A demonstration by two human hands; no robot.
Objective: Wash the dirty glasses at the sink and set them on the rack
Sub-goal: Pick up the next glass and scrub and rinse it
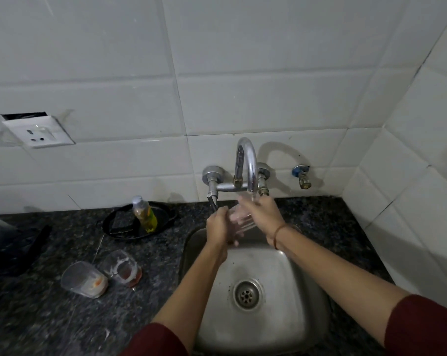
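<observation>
Up under the shiny curved metal tap [246, 163], a clear drinking glass [240, 219] was held over the steel sink [294, 278]. The left hand [218, 227] had its fingers curled round the glass. The right hand [262, 214] lay on the other side, but I could not tell if its fingers were curled.

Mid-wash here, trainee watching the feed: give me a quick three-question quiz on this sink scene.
1. True or false: the left hand grips a glass under the tap.
2. How many dirty glasses wait on the counter?
3. The yellow bottle stands in: A the sink, B the black pan, C the socket.
Key: 1 true; 2 two; 3 B.
</observation>
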